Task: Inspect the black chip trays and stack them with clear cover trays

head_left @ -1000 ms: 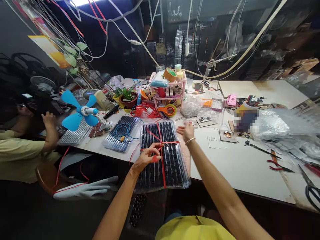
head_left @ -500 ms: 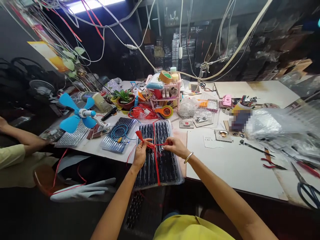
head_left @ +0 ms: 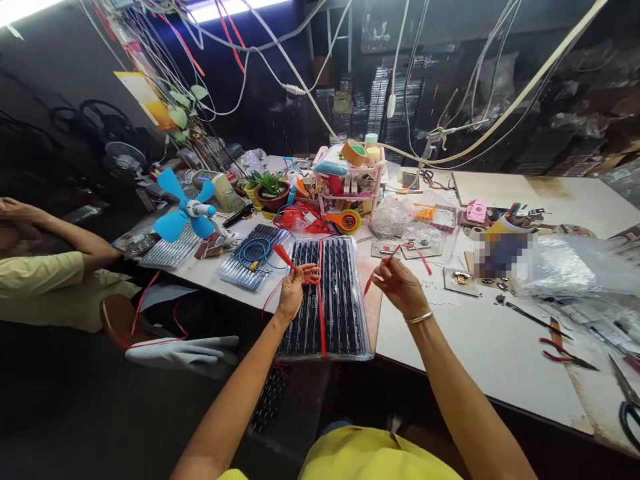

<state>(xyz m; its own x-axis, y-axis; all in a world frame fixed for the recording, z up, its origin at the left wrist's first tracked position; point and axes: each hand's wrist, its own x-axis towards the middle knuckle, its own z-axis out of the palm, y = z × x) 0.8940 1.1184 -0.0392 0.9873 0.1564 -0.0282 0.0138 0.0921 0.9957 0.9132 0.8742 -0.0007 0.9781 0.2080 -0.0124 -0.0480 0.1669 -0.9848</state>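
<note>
A stack of clear plastic trays with black strips (head_left: 345,300) lies over the table's front edge, with a red plastic strap (head_left: 323,327) running lengthwise across it. My left hand (head_left: 293,293) is at the stack's left side, fingers closed on part of the red strap, a flared red end standing up above the thumb. To the right of the stack and apart from it, my right hand (head_left: 400,287) is raised and pinches a strip of red strap (head_left: 424,259) that dangles on both sides of the fingers. Whether this strip joins the strap on the stack, I cannot tell.
A blue-bladed fan (head_left: 185,208) and a second tray stack (head_left: 255,260) with a blue cable stand left. Behind are a potted plant (head_left: 270,187) and a pink rack (head_left: 350,190). Pliers (head_left: 570,353) and scissors (head_left: 630,413) lie right. Another person's arm (head_left: 75,233) is far left.
My right hand has moved right and up, away from the stack, with a red strip in its fingers. My left hand stays by the stack. The view has turned somewhat left.
</note>
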